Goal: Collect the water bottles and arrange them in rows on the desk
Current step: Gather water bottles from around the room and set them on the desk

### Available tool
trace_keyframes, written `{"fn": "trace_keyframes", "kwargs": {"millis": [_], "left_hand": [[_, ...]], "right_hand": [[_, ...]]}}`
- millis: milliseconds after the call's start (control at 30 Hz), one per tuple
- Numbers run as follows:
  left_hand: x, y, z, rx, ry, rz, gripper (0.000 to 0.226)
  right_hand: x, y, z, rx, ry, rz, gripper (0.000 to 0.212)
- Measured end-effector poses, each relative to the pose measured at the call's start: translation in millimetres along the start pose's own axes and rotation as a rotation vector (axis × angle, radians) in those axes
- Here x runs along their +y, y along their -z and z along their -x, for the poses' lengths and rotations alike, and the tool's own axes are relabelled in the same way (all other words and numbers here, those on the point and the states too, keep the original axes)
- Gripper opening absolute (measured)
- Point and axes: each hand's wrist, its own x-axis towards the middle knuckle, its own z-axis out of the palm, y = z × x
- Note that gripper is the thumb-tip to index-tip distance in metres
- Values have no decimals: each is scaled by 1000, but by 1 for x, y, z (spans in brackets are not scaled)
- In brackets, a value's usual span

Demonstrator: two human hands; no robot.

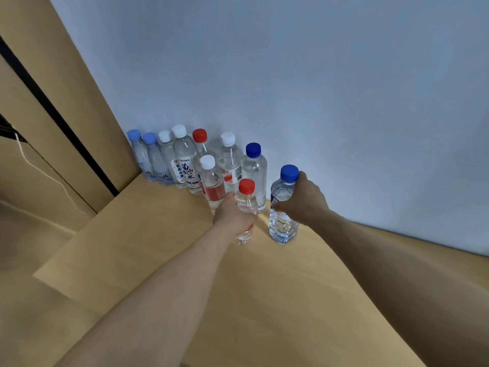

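Left hand [232, 214]: wrapped round the middle of a small clear plastic bottle with a red cap [246, 192]. The bottle is upright, its base at or just above the pale wooden table [264, 287]; I cannot tell which.
Right hand [304, 201]: curled round the shoulder of a clear ribbed plastic bottle with a dark blue cap [283, 223], upright and just beside the left hand's bottle.
Beyond the hands: a row of clear capped bottles [185, 160] against the pale wall [317, 75], with a white-capped, red-labelled bottle [213, 184] just past the left knuckles.
Handling: both held bottles look full, so probably weighty. The thin walls should give under a squeeze, and the smooth plastic may slip.
Best hold: around the body below the shoulder, firm without crushing.
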Motion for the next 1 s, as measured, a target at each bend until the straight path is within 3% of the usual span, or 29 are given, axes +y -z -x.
{"fn": "trace_keyframes", "kwargs": {"millis": [167, 367, 567, 767, 867, 933, 1000], "left_hand": [[1, -5, -23, -5, 15, 110, 63], [4, -8, -40, 52, 2, 64, 37], [2, -8, -48, 4, -9, 104, 53], [1, -12, -42, -2, 91, 124, 71], [-2, -9, -25, -46, 175, 47, 49], [-2, -11, -10, -136, 196, -133, 35], [12, -18, 5, -228, 146, -370, 22]], "right_hand": [[-4, -3, -30, 9, -64, -73, 66], [-5, -8, -50, 34, -54, -110, 66], [-1, -14, -58, 57, -14, -117, 63], [2, -13, -58, 46, 24, -117, 69], [3, -10, -52, 19, 26, -116, 80], [7, -4, -43, -29, -4, -93, 85], [12, 9, -33, -68, -42, -5, 75]]}}
